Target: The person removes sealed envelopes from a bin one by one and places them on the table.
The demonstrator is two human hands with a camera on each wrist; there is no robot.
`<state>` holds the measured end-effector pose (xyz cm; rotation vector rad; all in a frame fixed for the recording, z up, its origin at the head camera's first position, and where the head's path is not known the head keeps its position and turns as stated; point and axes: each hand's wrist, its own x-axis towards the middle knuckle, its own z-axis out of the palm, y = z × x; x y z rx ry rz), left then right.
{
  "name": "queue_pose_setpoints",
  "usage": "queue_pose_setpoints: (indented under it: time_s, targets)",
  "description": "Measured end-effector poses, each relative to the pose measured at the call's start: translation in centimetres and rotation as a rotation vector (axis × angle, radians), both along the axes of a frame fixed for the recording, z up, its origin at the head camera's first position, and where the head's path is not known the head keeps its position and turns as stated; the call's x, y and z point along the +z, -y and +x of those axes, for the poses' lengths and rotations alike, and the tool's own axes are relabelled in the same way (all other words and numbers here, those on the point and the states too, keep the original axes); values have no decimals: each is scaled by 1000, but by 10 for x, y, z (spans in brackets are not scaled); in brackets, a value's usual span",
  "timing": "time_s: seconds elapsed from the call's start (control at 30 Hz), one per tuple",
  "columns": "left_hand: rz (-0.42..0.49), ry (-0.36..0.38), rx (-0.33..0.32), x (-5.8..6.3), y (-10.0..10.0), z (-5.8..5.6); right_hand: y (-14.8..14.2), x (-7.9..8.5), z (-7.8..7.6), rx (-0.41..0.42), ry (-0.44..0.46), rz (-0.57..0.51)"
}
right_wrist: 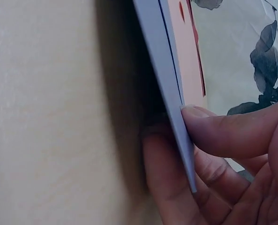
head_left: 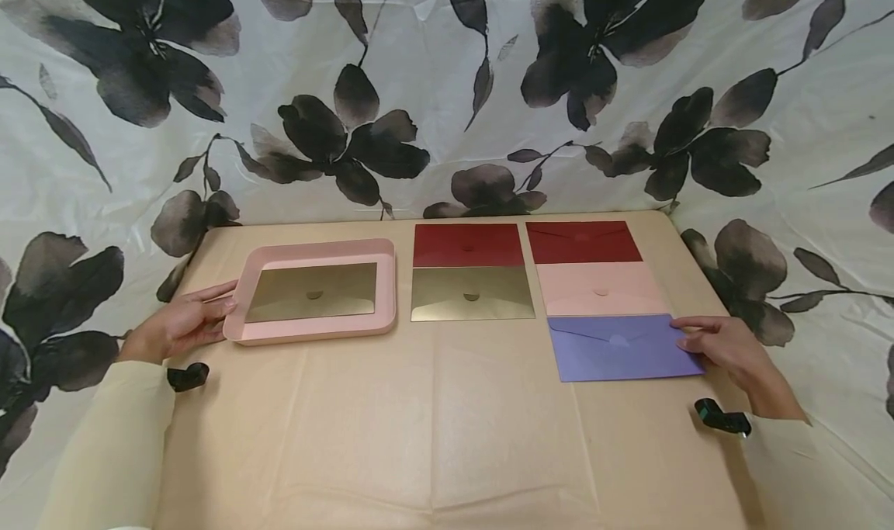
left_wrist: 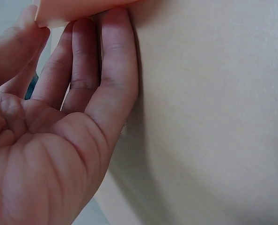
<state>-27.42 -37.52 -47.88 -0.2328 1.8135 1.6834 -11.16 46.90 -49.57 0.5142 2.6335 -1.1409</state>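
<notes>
My left hand (head_left: 183,324) grips the left rim of a pink tray (head_left: 314,334), thumb at the rim and fingers under it in the left wrist view. In the tray lies a gold envelope (head_left: 279,293) with a round seal. On the right, my right hand (head_left: 733,355) pinches the right edge of a purple envelope (head_left: 601,359). The right wrist view shows the thumb (right_wrist: 228,131) on top and fingers beneath, with that edge of the envelope raised off the table. The purple envelope's far edge meets a pink envelope (head_left: 573,289).
Beyond the pink envelope lies a red envelope (head_left: 587,243). In the middle column, another red envelope (head_left: 447,244) sits above a second gold envelope (head_left: 447,293). The beige-covered table (head_left: 419,421) borders a white floral cloth (head_left: 475,157) at the back. Each wrist wears a small black device.
</notes>
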Motion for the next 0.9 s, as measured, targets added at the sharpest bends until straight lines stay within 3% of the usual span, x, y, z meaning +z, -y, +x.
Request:
queue_pose_setpoints:
  time_s: [0.57,0.9]
  targets:
    - [57,8,10,2,-1,2,5,-4,5,11,-142,58]
    - [67,23,19,4,-1,1,7,-4,4,10,-123,106]
